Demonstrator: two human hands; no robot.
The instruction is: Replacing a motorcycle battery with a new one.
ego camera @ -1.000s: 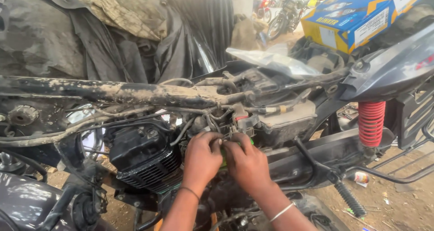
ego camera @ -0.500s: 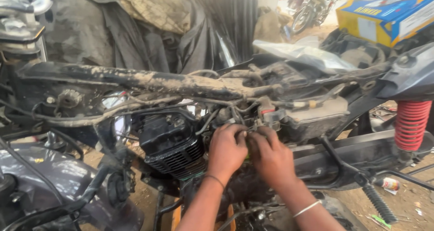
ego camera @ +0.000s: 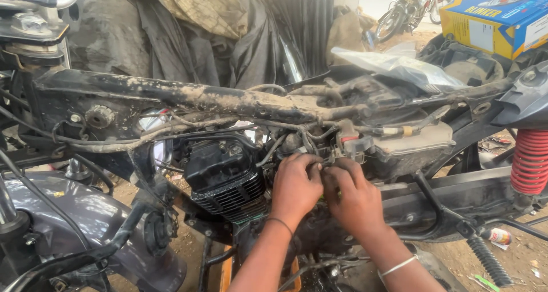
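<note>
1. Since the earlier frame I see the view has slid right; both hands stay on the same spot.
2. My left hand (ego camera: pixel 295 183) and right hand (ego camera: pixel 353 196) meet, fingers curled tight around a small part (ego camera: pixel 330 156) beneath the wiring; I cannot tell exactly what they pinch.
3. Just left of the fingers sits the black finned engine cylinder (ego camera: pixel 225 180).
4. Above them runs the muddy frame tube (ego camera: pixel 228 101).
5. Far right stands the red shock spring (ego camera: pixel 530 160).

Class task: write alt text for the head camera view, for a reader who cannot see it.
Two bare hands, left hand and right hand, press together on parts behind a stripped motorcycle's black finned engine, under its muddy frame. A red spring shows at right.
</note>
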